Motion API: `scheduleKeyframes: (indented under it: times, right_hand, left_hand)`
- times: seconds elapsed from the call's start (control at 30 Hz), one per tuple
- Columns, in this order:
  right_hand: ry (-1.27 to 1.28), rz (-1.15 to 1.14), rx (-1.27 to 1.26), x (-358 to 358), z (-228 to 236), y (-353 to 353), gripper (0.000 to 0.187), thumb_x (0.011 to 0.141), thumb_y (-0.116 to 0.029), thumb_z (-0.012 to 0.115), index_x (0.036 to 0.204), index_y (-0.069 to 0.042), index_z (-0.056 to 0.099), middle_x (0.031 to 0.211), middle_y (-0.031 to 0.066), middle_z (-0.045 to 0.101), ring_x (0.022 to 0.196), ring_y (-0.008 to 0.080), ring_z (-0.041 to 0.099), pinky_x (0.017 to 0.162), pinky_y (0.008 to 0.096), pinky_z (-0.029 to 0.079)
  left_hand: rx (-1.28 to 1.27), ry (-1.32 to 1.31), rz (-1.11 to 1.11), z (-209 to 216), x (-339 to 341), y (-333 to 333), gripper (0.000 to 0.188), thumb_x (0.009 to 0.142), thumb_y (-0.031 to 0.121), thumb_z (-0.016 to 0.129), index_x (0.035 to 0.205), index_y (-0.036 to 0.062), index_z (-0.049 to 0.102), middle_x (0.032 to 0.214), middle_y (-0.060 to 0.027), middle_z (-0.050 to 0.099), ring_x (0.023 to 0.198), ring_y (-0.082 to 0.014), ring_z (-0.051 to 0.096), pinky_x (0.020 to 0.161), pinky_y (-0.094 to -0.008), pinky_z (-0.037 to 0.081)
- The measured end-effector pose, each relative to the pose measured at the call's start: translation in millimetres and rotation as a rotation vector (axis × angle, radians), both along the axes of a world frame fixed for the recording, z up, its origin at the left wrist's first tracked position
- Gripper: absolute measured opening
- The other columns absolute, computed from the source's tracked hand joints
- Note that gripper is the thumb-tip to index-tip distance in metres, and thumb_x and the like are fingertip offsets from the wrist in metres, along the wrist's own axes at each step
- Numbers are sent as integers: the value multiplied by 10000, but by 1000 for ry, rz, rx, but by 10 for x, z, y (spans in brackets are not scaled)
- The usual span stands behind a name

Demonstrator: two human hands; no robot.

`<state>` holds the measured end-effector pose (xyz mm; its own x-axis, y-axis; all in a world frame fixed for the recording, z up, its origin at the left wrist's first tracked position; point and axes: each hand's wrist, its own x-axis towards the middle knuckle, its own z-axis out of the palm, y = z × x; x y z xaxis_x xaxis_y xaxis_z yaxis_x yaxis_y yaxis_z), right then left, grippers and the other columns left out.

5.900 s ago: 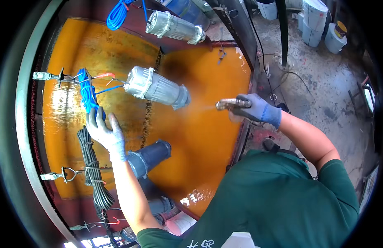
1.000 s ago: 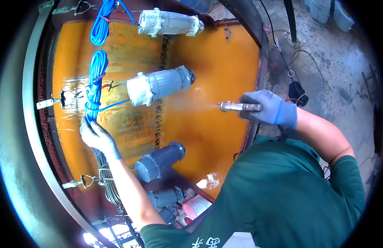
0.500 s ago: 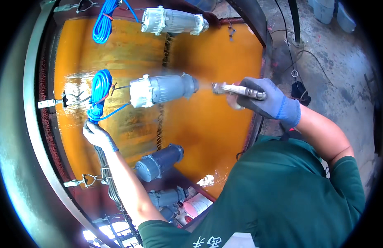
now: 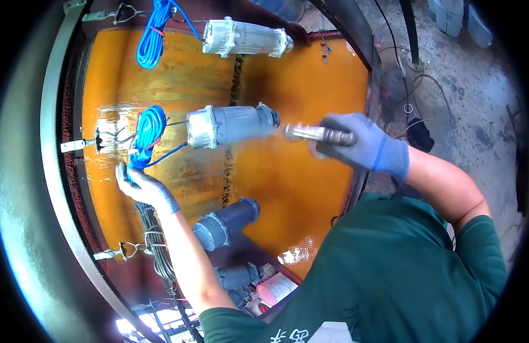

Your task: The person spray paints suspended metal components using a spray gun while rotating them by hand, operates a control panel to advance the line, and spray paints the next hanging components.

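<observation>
My right hand, in a grey-blue glove, is wrapped round a metallic spray gun whose nozzle points left. A short gap parts the nozzle from the right end of a silver-grey cylindrical pump, which hangs roughly sideways in the picture. From the pump's left end a blue cable runs to a tied blue cable coil. The gloved fingers of my left hand close round the lower end of that coil; the palm side is partly hidden.
A similar silver pump with its own blue coil hangs farther away. Nearer are a dark grey pump and a bundle of grey cables. Behind stands an orange-coated panel. A curved metal rail runs along the left; a pink-and-white bucket stands below.
The spray gun has moved left and slightly down, nearer the pump's end. The pump's right end shows darker now. My left hand keeps hold of the coil, slightly lower in the picture.
</observation>
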<state>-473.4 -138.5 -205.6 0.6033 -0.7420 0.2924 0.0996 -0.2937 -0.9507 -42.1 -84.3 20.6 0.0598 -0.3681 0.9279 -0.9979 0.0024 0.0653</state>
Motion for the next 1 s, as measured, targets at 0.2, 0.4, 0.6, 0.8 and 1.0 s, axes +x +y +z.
scheduleKeyframes:
  times: [0.2,0.4,0.6,0.8,1.0]
  right_hand:
    - [174,161,93,-98,-69,0,239,953,-277,757,995,-60,666,791,170,706,763,353,725,710,445,553]
    - [31,-105,335,-68,-356,-37,237,941,-281,761,937,-60,676,784,140,715,764,282,741,722,412,561]
    - [31,7,325,-92,-506,-70,196,952,-249,758,997,-66,708,784,122,720,747,228,736,708,370,569]
    - [68,113,260,-136,-509,-190,218,952,-248,771,1014,-49,707,857,123,753,759,233,746,705,372,573]
    - [43,-39,470,-58,-547,-232,216,957,-248,760,1000,-44,702,866,132,754,839,236,759,760,371,577]
  left_hand:
    - [282,-586,131,168,-560,-435,469,1069,205,599,1469,-40,601,1556,-289,525,1420,-419,514,1184,-510,403]
    - [508,-320,75,172,-596,-654,452,1053,177,621,1414,-96,627,1362,-304,680,1225,-405,679,1076,-451,514]
    - [482,-235,48,134,-536,-568,451,1047,216,641,1393,-73,659,1319,-296,693,1201,-390,677,1051,-461,523]
    - [466,-23,-86,11,-429,-377,430,1078,136,571,1450,-79,604,1399,-273,659,1268,-355,638,1139,-446,461]
    - [435,53,-57,-104,-398,-147,448,1098,107,544,1504,-81,546,1492,-223,593,1346,-285,573,1173,-414,429]
